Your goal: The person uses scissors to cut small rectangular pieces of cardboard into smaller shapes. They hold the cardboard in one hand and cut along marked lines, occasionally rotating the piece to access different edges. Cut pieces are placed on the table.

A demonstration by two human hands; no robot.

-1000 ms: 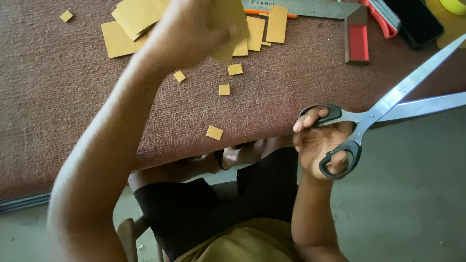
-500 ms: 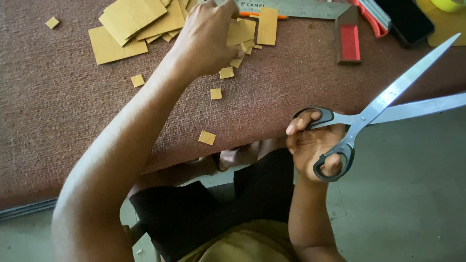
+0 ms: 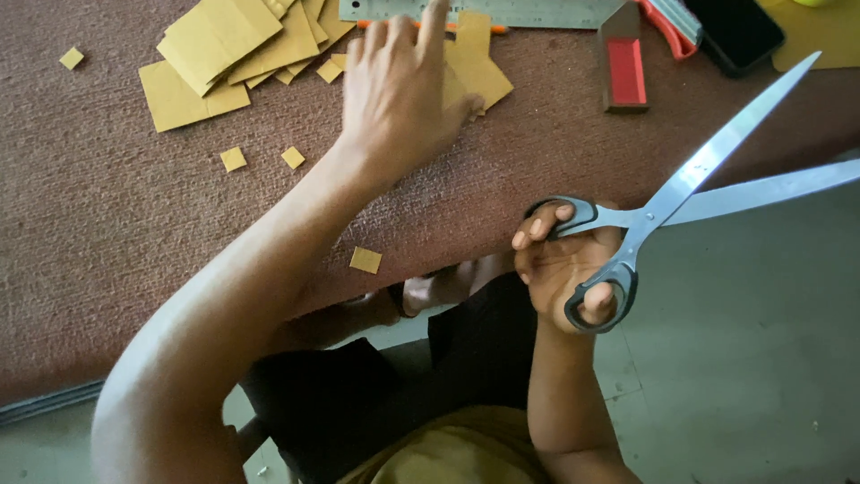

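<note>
Your right hand (image 3: 564, 269) grips the open scissors (image 3: 663, 211) off the mat's (image 3: 107, 269) edge while your left hand (image 3: 399, 90), fingers spread, presses on the card pieces (image 3: 479, 76), likely light, stiff and best pinched by an edge.

Soft even daylight; faint shadows; left hand (image 3: 399, 94) motion-blurred.

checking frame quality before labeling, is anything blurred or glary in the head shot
Head view: the left hand over the card pieces is motion-blurred, fingertips smeared; the right hand and scissors are sharper; soft daylight, a mild sheen on the blades, no hard glare; the ruler is cut off by the top edge.
</note>
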